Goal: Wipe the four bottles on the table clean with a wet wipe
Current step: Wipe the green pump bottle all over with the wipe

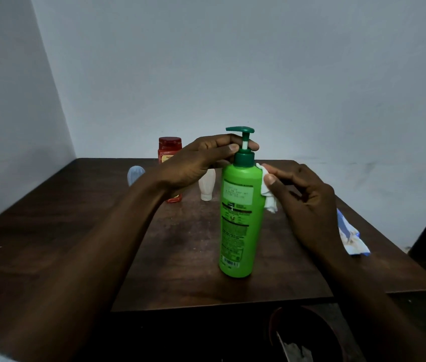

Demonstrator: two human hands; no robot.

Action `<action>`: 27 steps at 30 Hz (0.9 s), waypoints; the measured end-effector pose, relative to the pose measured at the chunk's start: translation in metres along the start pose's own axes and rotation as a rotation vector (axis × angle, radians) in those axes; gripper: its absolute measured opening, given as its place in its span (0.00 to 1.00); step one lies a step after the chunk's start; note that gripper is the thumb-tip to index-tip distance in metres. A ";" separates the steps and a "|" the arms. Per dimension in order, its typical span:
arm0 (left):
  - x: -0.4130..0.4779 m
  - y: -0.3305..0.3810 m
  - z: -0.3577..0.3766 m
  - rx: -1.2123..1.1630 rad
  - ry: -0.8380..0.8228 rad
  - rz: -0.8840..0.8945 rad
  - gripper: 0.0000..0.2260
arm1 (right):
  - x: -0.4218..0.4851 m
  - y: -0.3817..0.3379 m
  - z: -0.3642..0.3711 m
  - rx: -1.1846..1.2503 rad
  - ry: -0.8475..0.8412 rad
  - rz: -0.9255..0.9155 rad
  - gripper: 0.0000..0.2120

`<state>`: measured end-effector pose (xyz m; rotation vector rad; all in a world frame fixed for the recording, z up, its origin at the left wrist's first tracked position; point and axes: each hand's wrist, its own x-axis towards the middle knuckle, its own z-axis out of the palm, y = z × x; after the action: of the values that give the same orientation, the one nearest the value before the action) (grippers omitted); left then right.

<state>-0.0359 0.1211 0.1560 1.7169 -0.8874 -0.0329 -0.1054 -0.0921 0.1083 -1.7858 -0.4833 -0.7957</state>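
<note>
Where your green pump bottle point(241, 218) stands: upright at the middle of the desk point(76, 218), base on the dark wood, dark green pump head pointing to 9 o'clock.
Its contents: you cannot tell; the plastic is opaque.
Its writing: the back label faces you, with a pale printed box near the top, a black band, blocks of fine print and a barcode near the base; none of it is legible.
Your left hand point(198, 163): fingers curled round the pump stem just under the head, thumb tip pressed against the collar.
Your right hand point(303, 199): thumb and fingers pinch the wet wipe point(268, 197), a crumpled white wad, against the bottle's shoulder on its 3 o'clock side; the other fingers are loosely bent.
Red bottle point(170, 147): at 11 o'clock from the green one, partly behind your left wrist, red cap on; its yellow label is too small to read.
White bottle point(206, 186): at 11 o'clock, nearer, standing on its narrow end, no writing visible.
Clear bluish bottle point(135, 175): at 10 o'clock, well apart, contents not discernible.
Wipe packet point(350, 236): blue and white, lying at 3 o'clock near the desk edge, print unreadable.
Dark round bowl point(305, 335): at 6 o'clock below the desk's near edge, with something pale in it.
</note>
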 end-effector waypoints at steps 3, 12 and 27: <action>-0.005 0.001 0.006 0.095 0.173 0.037 0.11 | 0.001 -0.005 0.002 0.004 0.046 -0.028 0.10; -0.041 -0.010 0.047 0.137 0.426 0.047 0.24 | 0.007 -0.019 0.015 0.048 0.037 -0.015 0.06; -0.057 -0.036 0.088 0.170 0.499 0.144 0.32 | 0.019 -0.050 0.042 -0.261 0.099 -0.337 0.05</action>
<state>-0.0970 0.0838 0.0706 1.7018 -0.6474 0.5584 -0.1128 -0.0366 0.1466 -1.9176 -0.6488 -1.2226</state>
